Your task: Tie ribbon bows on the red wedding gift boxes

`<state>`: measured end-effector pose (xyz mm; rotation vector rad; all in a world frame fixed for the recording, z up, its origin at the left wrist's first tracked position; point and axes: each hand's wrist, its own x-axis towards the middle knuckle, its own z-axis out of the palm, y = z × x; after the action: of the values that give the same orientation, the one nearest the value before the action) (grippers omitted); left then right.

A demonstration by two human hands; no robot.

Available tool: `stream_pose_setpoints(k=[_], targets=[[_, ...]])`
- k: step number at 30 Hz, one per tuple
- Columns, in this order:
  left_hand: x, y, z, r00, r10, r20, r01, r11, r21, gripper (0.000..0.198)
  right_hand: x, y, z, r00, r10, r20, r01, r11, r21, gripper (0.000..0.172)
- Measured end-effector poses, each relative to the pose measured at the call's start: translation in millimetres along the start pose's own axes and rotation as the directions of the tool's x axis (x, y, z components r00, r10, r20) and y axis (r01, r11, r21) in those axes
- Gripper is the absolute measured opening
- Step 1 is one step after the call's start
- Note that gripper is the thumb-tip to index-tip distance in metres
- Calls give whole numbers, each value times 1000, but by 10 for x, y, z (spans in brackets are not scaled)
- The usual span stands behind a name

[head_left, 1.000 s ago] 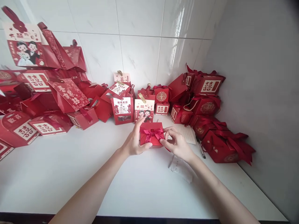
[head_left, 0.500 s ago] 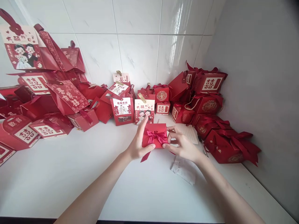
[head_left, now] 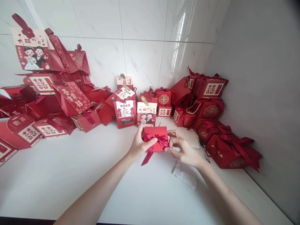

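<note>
A small red gift box [head_left: 156,130] with a dark pink satin ribbon [head_left: 161,139] tied in a bow is between my two hands over the white table. My left hand [head_left: 140,142] grips the box's left side, its thumb lying on the middle of the bow. One ribbon tail hangs below that thumb. At the right edge, my right hand [head_left: 181,148] has its fingers bent, with thumb and forefinger pinching at the right loop of the bow. Exactly how much ribbon lies between those fingertips is hard to see.
Red wedding gift boxes are stacked at the left [head_left: 67,98] and right [head_left: 211,109]. Upright boxes [head_left: 126,114] stand along the tiled wall. A lined notepad [head_left: 189,136], a pen [head_left: 204,151] and a crumpled white packet [head_left: 185,175] lie near my right hand.
My left thumb has moved up onto the centre of the bow, and the left fingers now wrap over the box's top corner. The whole view has shifted slightly.
</note>
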<state>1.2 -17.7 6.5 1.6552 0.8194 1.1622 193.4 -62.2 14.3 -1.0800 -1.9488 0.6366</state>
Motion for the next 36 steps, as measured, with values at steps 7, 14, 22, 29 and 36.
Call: stream_pose_setpoints(k=[7, 14, 22, 29, 36], targets=[[16, 38, -26, 999, -44, 29, 46, 997, -59, 47, -5, -2, -2, 999, -10, 42, 11, 999, -32, 30], [37, 20, -30, 999, -53, -4, 52, 998, -47, 47, -8, -38, -14, 997, -26, 73, 31, 998, -62, 28], [41, 49, -25, 998, -60, -4, 60, 997, -53, 46, -13, -69, -43, 994, -6, 111, 9, 1000, -25, 22], [48, 51, -17, 997, -66, -36, 64, 997, -50, 44, 1, -35, 49, 998, 26, 59, -28, 999, 30, 27], [30, 18, -18, 998, -23, -52, 21, 999, -36, 43, 9, -31, 107, 994, 111, 20, -112, 988, 110, 36]])
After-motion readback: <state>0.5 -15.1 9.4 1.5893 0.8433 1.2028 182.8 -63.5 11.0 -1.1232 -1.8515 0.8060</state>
